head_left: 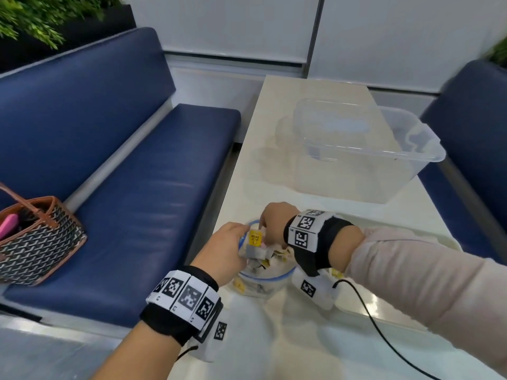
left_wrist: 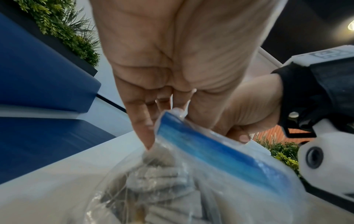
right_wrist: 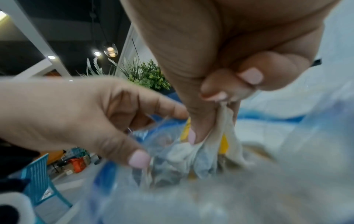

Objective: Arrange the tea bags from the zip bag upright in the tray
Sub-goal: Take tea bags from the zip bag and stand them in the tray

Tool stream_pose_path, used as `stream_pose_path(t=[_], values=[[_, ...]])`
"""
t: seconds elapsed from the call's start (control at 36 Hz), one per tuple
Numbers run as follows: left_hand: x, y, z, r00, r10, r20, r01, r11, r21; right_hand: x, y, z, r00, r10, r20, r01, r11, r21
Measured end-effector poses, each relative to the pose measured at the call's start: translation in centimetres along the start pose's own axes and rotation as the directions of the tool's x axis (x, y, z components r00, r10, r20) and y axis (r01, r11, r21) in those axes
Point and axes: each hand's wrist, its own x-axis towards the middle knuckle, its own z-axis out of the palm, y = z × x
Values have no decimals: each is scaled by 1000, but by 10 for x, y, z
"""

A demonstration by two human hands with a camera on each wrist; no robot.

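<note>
Head view: left hand (head_left: 225, 248) pinches the zip bag (head_left: 260, 281) rim; right hand (head_left: 274, 218) pinches tea bags (head_left: 256, 246) inside.

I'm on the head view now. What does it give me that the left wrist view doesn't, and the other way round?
Only the head view: the clear tray farther along the table, nothing visible in it, the patterned handbag on the bench, and a yellow-tagged tea bag at the bag mouth.
Only the left wrist view: the left hand fingers pinching the blue zip strip.
Both: the zip bag of tea bags held open, with the right hand reaching in.
</note>
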Motion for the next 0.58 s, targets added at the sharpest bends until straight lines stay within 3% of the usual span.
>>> stream_pose_path(t=[0.17,0.28,0.36,0.42,0.5,0.58], values=[[0,-1,-1,1000,6,10,-6,999,-44,-12,28,-15,995,-93,-29,97,977,192],[1,2,-3,1000,-3,-7,2,996,-89,-18,36,-14,990,-126,-59,139,913,384],[-5,15,-12,998,-13,-61,-3,967,-254,-22,40,-13,987,-130,-97,160,871,465],[-8,24,-18,997,-13,-72,-22,888,-459,-26,40,-16,984,-126,-125,172,846,504],[-8,32,-24,999,-32,13,33,750,-661,-34,39,-24,975,-137,-173,214,784,583],[-10,40,-26,987,-26,156,147,517,-843,-41,36,-34,968,-161,-194,250,711,657]])
